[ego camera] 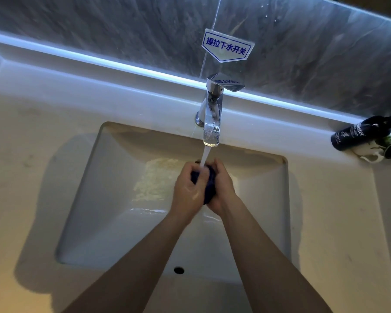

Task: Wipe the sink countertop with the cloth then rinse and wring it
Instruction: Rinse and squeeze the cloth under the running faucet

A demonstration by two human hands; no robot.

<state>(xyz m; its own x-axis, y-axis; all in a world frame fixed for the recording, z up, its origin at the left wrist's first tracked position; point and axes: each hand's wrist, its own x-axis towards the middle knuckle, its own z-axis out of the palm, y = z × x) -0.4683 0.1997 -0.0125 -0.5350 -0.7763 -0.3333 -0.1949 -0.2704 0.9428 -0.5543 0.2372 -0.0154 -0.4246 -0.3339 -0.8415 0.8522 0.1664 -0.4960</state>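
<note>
Over the sink basin (95, 199), beneath the running faucet (211, 114), left hand (189, 188) and right hand (222, 188) both clench the bunched dark blue cloth (209, 188) between them; water strikes it.

A light strip (122, 65) runs below the grey marbled wall (99, 26) bearing a sign (226, 46).

One faucet (211, 114). Below the faucet: one sink (81, 177) with one overflow hole (179, 270), one cloth (209, 188), and two grips, left grip (187, 189) and right grip (224, 186). Above the faucet: one label (226, 46). Right of the faucet: one dark bottle (357, 136).
</note>
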